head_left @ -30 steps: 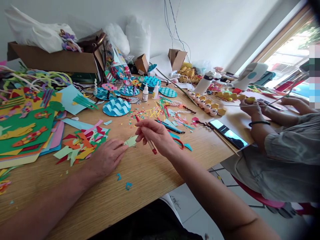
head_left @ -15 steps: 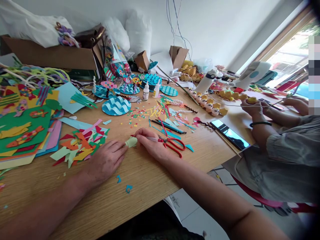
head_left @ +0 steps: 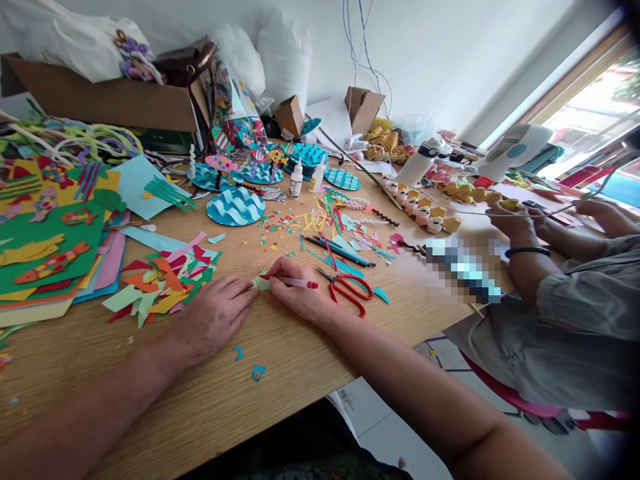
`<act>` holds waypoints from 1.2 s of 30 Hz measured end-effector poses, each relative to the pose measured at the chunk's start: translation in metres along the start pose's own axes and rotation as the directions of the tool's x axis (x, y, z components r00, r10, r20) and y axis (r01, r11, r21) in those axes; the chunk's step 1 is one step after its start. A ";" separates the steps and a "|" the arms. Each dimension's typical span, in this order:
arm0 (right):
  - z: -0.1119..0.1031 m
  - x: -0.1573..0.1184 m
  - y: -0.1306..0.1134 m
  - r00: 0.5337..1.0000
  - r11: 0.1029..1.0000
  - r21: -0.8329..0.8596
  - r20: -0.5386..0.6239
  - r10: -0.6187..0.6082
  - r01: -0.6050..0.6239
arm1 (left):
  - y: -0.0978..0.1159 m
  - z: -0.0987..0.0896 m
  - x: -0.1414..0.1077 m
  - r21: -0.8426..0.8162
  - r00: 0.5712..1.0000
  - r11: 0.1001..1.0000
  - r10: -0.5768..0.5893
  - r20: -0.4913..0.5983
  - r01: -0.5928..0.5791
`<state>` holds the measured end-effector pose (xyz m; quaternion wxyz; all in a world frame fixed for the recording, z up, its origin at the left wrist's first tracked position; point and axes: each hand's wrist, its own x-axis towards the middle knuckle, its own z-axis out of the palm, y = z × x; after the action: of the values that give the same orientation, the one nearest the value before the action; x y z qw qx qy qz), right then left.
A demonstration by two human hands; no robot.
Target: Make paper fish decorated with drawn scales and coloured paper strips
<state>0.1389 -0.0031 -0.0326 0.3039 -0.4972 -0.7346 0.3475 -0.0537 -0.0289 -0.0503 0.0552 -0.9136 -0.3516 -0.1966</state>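
My right hand [head_left: 296, 290] is closed on a pen with a red end [head_left: 303, 283], its tip down at a small light green paper piece [head_left: 261, 282]. My left hand [head_left: 216, 312] lies on the wooden table [head_left: 210, 407] with its fingers close together, their tips at the left edge of that paper. Whether the fingers pinch the paper is hard to see. Red-handled scissors [head_left: 350, 290] lie just right of my right hand. Left of my hands is a pile of coloured paper scraps [head_left: 165, 283].
Blue wavy discs [head_left: 235, 207] and glue bottles [head_left: 296, 180] stand behind my hands, with dark pens [head_left: 337, 250] nearer. Green card sheets [head_left: 55, 257] are stacked at the left. A person's hands [head_left: 515, 220] hold something yellow at the right. Two blue scraps [head_left: 258, 372] lie in front.
The pen in my right hand has tilted, its red end now further left and clear of the scissors. The view has shifted slightly. My left hand stays beside the green paper.
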 end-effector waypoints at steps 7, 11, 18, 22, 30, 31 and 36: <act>0.003 0.001 0.001 1.000 0.999 -0.021 0.014 -0.028 0.028 | 0.001 0.000 0.000 -0.012 1.000 1.000 -0.022 -0.003 0.022; 0.001 0.000 -0.001 1.000 1.000 -0.026 0.025 -0.014 0.015 | 0.001 0.000 0.000 -0.022 0.999 0.999 -0.036 0.008 0.036; 0.001 0.000 -0.003 0.999 0.999 -0.039 0.031 -0.010 0.011 | 0.001 0.001 0.000 -0.004 1.000 1.000 -0.004 -0.015 0.004; 0.002 0.000 -0.002 0.999 1.000 -0.027 0.035 0.001 0.000 | 0.001 0.002 0.000 -0.007 1.000 1.000 -0.003 -0.007 0.003; 0.001 -0.002 -0.001 0.999 1.000 -0.009 0.031 -0.018 0.018 | 0.000 0.001 0.000 -0.007 1.000 1.000 -0.017 0.007 0.017; 0.000 -0.002 -0.001 0.999 1.000 -0.014 0.034 -0.015 0.015 | 0.000 0.001 0.001 -0.010 1.000 1.000 -0.012 0.009 0.012; -0.001 -0.003 -0.002 0.998 1.000 -0.023 0.053 -0.016 0.017 | 0.002 -0.001 0.001 -0.026 0.999 0.999 -0.031 0.028 0.032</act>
<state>0.1393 -0.0061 -0.0305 0.2815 -0.4854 -0.7504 0.3494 -0.0522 -0.0296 -0.0491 0.0352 -0.9112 -0.3640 -0.1896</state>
